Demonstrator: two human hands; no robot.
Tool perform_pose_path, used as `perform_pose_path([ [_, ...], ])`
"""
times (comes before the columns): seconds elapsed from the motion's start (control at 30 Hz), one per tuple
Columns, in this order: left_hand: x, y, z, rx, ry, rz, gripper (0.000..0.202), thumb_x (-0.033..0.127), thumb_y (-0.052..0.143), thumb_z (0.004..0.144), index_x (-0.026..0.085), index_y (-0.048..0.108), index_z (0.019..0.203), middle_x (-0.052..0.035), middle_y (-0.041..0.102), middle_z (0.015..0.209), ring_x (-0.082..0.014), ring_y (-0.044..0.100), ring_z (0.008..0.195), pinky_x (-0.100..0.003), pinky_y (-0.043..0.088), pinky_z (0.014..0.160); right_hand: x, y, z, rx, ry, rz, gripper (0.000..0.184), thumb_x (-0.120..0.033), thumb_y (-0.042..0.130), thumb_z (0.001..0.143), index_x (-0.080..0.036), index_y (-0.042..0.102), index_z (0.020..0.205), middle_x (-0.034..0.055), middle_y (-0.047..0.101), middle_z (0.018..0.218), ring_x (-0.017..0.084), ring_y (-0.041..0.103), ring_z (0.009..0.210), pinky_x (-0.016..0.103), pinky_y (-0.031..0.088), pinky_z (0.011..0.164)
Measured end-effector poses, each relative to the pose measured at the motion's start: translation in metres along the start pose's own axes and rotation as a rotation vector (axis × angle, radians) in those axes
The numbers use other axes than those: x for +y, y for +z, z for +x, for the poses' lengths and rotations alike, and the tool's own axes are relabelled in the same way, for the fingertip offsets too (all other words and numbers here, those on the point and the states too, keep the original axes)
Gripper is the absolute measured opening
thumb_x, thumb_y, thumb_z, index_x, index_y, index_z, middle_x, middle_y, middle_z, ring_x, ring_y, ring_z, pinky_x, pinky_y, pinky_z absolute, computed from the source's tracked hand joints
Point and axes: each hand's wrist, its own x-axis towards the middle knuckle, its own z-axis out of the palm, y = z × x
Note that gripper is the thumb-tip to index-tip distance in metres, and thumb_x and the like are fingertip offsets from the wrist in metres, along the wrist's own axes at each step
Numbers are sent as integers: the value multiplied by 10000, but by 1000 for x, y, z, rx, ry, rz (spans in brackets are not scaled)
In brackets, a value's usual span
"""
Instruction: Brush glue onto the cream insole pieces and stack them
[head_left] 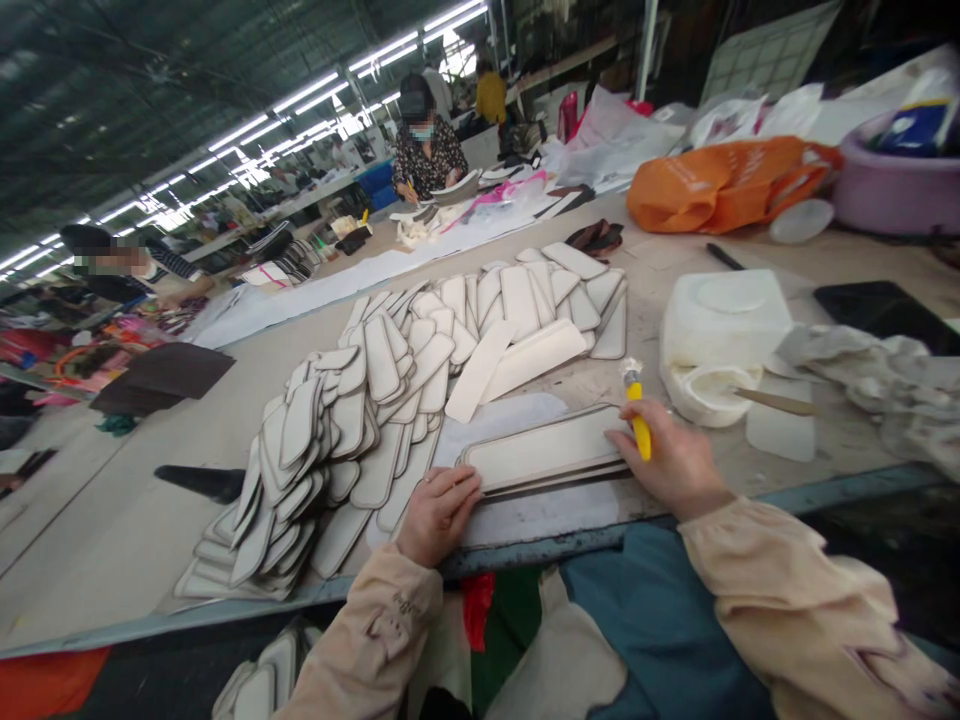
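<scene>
A small stack of long white panels with dark edges (547,448) lies in front of me at the table's near edge. My left hand (442,508) is closed on the left end of the stack, its fingers together on top. In my right hand (669,455) is a yellow-handled brush (639,420), bristles up and coated with white matter. The thumb and fingertips of that hand also touch the right end of the top panel. Just beyond lie plain cream strips (525,365), and to the left spreads a large heap of smaller rounded white pieces (367,400).
At right stands a cut-open white plastic jug (724,310) with a flat stick (776,402) across its opening. Past it are a crumpled cloth (862,380), an orange bag (727,185) and a purple tub (900,185). A black tapered object (199,482) lies left. Co-workers (427,150) sit across.
</scene>
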Motion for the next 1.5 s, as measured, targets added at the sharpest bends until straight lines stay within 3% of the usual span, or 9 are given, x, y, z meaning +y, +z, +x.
perform_pose_path([
  [0.33,-10,6,-8,24,58,53,292,123,642,803,203,655,1084,-80,692,1042,-189,647,916,-347,544,826,-1,-5,-2,-38,18,-14,221,-279,606,808,-206,537,1005,27,681,786,207,664,685,270,458,592],
  [0.6,-11,7,-8,47,79,67,266,139,648,800,193,665,1060,-78,699,1021,-190,661,897,-333,556,816,-3,-3,-1,-47,51,2,239,-231,634,797,-211,528,1010,35,694,895,222,679,765,288,488,663],
  [1.17,-11,8,-8,13,65,93,236,156,625,818,187,669,1048,-71,698,1015,-187,667,904,-326,564,815,-4,-3,2,-93,115,-7,234,-205,635,801,-203,527,1009,43,697,817,217,676,726,283,482,622],
  [1.33,-9,6,-7,20,90,105,235,164,620,829,180,655,1060,-79,695,1017,-180,666,907,-319,563,819,-8,-9,2,-31,-14,-49,154,-178,579,836,-186,559,989,76,697,859,228,654,820,313,502,697],
  [1.4,-9,6,-7,23,96,107,232,169,613,835,183,653,1063,-79,696,1012,-178,666,905,-316,562,823,-15,-13,0,-6,-157,-31,118,-165,527,868,-183,570,977,95,694,931,236,623,976,352,488,842],
  [1.5,-10,7,-7,24,95,109,222,178,603,840,198,657,1054,-75,699,1009,-183,669,901,-321,564,821,-29,-16,-4,-141,-437,68,108,-189,479,908,-199,569,968,82,666,1082,211,531,1178,404,380,1033],
])
